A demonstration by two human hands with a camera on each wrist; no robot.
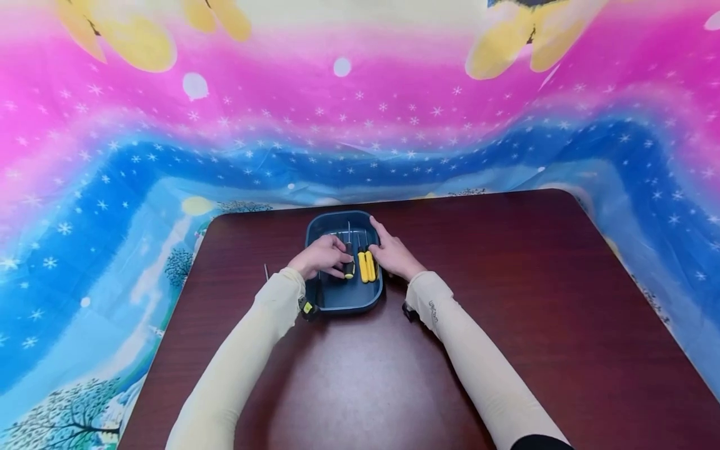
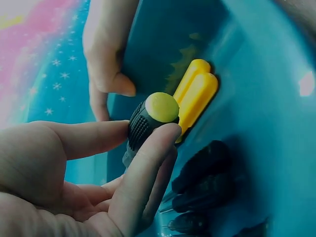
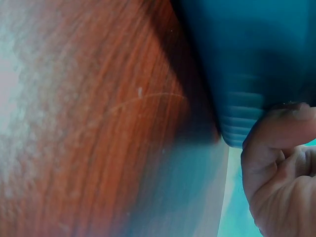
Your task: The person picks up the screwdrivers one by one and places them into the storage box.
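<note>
My left hand (image 1: 322, 256) reaches over the dark blue-green tray (image 1: 344, 309) and pinches a screwdriver (image 2: 163, 107) by its black, yellow-capped handle. In the head view, its thin metal shaft points toward the tray's far end. My right hand (image 1: 394, 253) holds the tray at its right side, with the thumb over the rim; the right wrist view shows bent fingers (image 3: 259, 148) against the outer wall. Two yellow handles (image 1: 367, 267) lie side by side inside the tray near that thumb. Several black handles (image 2: 203, 192) appear deeper in the tray in the left wrist view, partly shadowed.
The tray stands on a dark red-brown table (image 1: 506, 300), close to its far edge. A thin metal rod (image 1: 266, 272) shows left of the tray, partly hidden by my left sleeve. Behind the table hangs a colourful snowflake-patterned cloth (image 1: 360, 137).
</note>
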